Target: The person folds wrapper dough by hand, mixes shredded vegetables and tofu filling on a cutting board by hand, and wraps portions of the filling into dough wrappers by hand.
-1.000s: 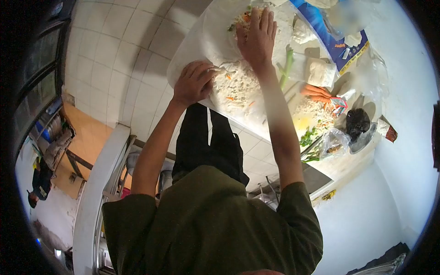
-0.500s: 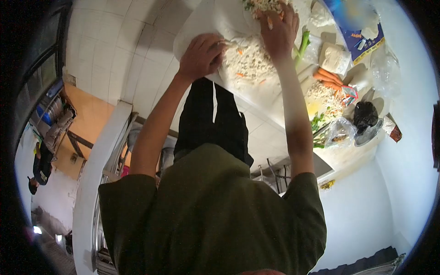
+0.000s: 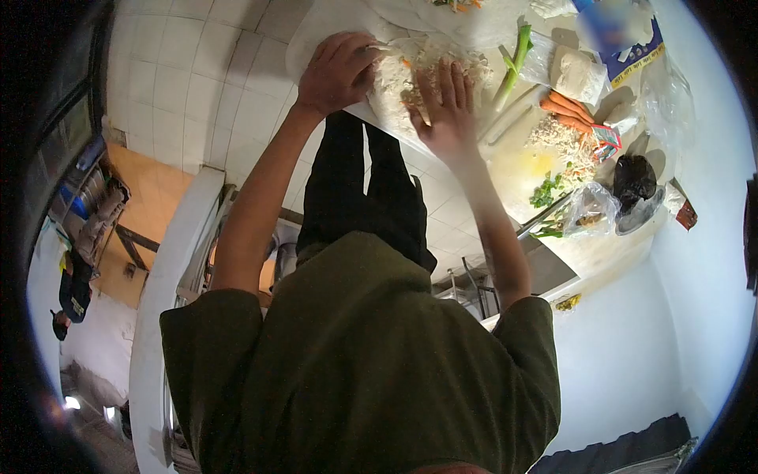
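Note:
My left hand [image 3: 338, 75] has its fingers curled over the near left edge of a thin whitish dough sheet [image 3: 312, 35]; its fingertips are partly hidden. Shredded filling [image 3: 393, 83], pale with orange carrot bits, is spread over the dough beside it. Flat on the right part of this filling lies my right hand [image 3: 448, 114], fingers spread and slightly blurred. A smaller heap of filling shows at the top edge of the view. Right of my right hand are a green leek stalk [image 3: 516, 67] and a long pale rod [image 3: 512, 114].
Farther right are a white block [image 3: 576, 77], carrots [image 3: 565, 109], shredded vegetables [image 3: 548, 136], chopped green leaves [image 3: 545, 193], a clear plastic bag [image 3: 589, 213] and a black bag [image 3: 633, 178]. A blue package [image 3: 632, 55] stands near the wall. Tiled floor lies beyond the table edge.
My right hand has come from the heap at the far side to the near filling and now lies flat on it. My left hand stays at the dough's edge, shifted slightly.

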`<state>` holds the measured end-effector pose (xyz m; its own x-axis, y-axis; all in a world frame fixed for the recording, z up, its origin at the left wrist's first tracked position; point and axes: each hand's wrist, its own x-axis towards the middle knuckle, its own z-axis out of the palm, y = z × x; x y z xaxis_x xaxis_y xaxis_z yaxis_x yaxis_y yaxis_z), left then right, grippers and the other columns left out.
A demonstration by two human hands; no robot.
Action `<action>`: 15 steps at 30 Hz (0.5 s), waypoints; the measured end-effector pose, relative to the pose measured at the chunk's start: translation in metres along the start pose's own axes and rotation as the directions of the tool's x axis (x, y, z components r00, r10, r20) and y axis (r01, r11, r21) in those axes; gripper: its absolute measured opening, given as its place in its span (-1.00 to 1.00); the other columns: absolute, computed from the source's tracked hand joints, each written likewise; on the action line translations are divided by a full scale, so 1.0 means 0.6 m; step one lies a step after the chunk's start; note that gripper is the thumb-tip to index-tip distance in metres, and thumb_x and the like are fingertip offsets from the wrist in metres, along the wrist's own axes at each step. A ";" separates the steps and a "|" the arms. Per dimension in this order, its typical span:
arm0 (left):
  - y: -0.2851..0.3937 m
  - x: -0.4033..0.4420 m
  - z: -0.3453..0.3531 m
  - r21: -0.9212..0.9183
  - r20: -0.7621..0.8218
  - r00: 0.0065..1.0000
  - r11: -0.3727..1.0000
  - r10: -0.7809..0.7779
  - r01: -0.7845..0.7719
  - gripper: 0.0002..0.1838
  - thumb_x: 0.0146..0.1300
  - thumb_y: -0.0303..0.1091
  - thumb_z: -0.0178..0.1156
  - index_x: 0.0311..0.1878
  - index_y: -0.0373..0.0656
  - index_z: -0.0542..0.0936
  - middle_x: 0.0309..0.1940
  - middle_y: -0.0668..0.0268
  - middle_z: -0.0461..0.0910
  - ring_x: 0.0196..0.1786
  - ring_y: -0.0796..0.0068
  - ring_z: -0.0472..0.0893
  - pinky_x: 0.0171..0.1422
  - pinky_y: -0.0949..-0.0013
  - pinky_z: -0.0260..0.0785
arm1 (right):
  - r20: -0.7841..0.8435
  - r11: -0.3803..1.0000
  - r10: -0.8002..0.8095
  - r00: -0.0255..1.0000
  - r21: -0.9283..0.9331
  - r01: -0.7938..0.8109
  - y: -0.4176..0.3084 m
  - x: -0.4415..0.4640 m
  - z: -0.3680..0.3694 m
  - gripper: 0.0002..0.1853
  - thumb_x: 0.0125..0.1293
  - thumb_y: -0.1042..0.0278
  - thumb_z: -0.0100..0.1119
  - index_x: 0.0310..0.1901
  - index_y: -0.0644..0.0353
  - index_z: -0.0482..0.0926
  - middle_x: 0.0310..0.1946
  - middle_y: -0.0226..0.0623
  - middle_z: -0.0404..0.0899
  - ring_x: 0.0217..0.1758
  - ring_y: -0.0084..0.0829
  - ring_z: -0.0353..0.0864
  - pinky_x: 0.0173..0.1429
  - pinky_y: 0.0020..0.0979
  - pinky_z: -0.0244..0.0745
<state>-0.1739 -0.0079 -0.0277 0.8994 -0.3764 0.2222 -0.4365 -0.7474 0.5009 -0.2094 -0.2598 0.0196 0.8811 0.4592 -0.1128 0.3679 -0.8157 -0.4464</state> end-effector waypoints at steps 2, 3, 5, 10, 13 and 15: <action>0.001 0.003 0.002 0.003 0.003 1.000 1.000 0.006 -0.006 -0.68 0.21 -0.28 0.34 0.05 0.05 0.64 0.15 0.37 0.59 0.28 0.28 0.53 0.45 0.12 0.35 | -0.033 0.998 0.048 0.998 -0.026 -0.049 -0.007 0.004 0.019 -0.35 0.44 0.07 0.17 0.49 0.08 0.36 0.54 0.19 0.16 0.62 0.22 0.11 0.62 0.21 0.02; 0.000 0.003 0.002 0.005 0.007 1.000 1.000 0.009 -0.009 -0.69 0.21 -0.28 0.34 0.05 0.05 0.64 0.15 0.37 0.59 0.28 0.28 0.53 0.45 0.12 0.35 | -0.049 0.997 0.072 0.996 -0.036 -0.074 -0.008 0.004 0.025 -0.36 0.45 0.06 0.16 0.49 0.10 0.36 0.54 0.20 0.17 0.61 0.22 0.11 0.62 0.21 0.03; -0.004 0.003 0.002 0.009 0.005 1.000 1.000 0.018 -0.018 -0.69 0.22 -0.29 0.33 0.05 0.06 0.65 0.15 0.38 0.59 0.28 0.28 0.53 0.44 0.12 0.35 | -0.048 0.998 0.039 0.998 -0.042 -0.041 -0.010 -0.006 0.032 -0.44 0.46 0.12 0.17 0.42 0.12 0.44 0.52 0.18 0.20 0.59 0.21 0.15 0.61 0.15 0.08; 0.000 -0.001 0.004 0.021 -0.011 1.000 1.000 0.015 -0.014 -0.70 0.24 -0.27 0.32 0.05 0.06 0.66 0.15 0.38 0.59 0.29 0.27 0.53 0.43 0.10 0.35 | -0.009 0.999 0.005 1.000 -0.032 -0.005 0.014 -0.042 0.037 -0.51 0.43 0.16 0.21 0.33 0.15 0.53 0.46 0.11 0.30 0.56 0.14 0.23 0.60 0.08 0.15; 0.000 -0.003 0.004 0.011 -0.011 1.000 1.000 0.006 -0.006 -0.71 0.25 -0.26 0.31 0.05 0.04 0.66 0.14 0.38 0.59 0.29 0.27 0.53 0.43 0.09 0.35 | -0.146 0.997 0.050 0.988 -0.054 -0.059 0.018 -0.023 0.017 -0.48 0.41 0.17 0.25 0.34 0.16 0.51 0.42 0.08 0.34 0.54 0.08 0.27 0.61 0.07 0.14; -0.001 -0.001 0.004 0.014 -0.019 1.000 1.000 0.019 -0.018 -0.71 0.26 -0.25 0.31 0.05 0.04 0.65 0.14 0.38 0.59 0.29 0.27 0.53 0.43 0.09 0.35 | -0.167 0.991 0.065 0.984 -0.103 -0.083 0.021 -0.010 0.007 -0.45 0.40 0.16 0.26 0.36 0.15 0.47 0.43 0.09 0.34 0.55 0.07 0.27 0.62 0.07 0.13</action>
<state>-0.1745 -0.0087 -0.0301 0.8914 -0.3798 0.2472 -0.4532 -0.7482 0.4846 -0.2114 -0.2715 0.0110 0.9404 0.3401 0.0085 0.3224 -0.8829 -0.3413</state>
